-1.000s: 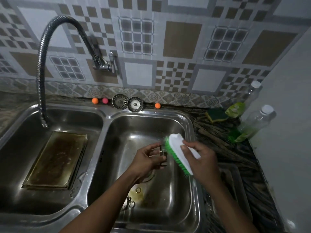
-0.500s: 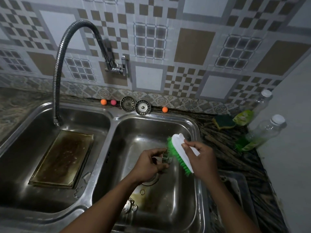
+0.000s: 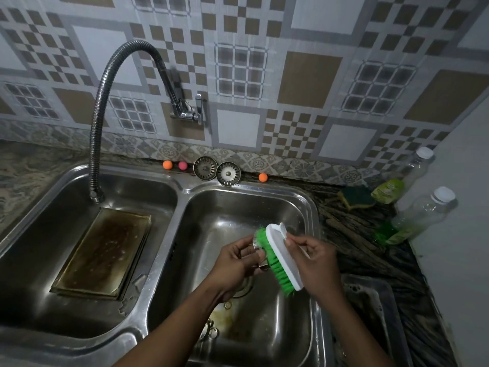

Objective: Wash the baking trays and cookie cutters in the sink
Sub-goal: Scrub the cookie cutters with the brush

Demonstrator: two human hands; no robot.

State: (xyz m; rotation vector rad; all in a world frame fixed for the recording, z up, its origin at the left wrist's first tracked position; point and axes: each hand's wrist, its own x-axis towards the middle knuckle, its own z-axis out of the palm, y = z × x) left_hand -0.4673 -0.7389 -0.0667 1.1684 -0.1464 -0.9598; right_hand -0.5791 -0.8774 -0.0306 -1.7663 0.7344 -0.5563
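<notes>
Over the right sink basin [image 3: 304, 205], my left hand [image 3: 235, 263] grips a small metal cookie cutter [image 3: 258, 245], mostly hidden by fingers and bristles. My right hand [image 3: 315, 263] holds a white scrubbing brush [image 3: 284, 256] with green bristles pressed against the cutter. A stained, browned baking tray [image 3: 103, 252] lies flat in the left basin [image 3: 31, 221], below the faucet spout [image 3: 96, 197]. Another metal cutter [image 3: 210, 332] rests on the right basin floor near my left forearm. A dark tray [image 3: 370, 300] sits on the counter at right.
Two sink strainers [image 3: 217, 170] and small orange and pink balls [image 3: 173, 165] line the back ledge. A green sponge [image 3: 357, 198] and two bottles with green liquid [image 3: 412, 221] stand at the counter's right, against a white wall.
The view has shifted, so the sink sits lower and further right in frame. The brush has slid slightly along the cutter; both hands keep their hold.
</notes>
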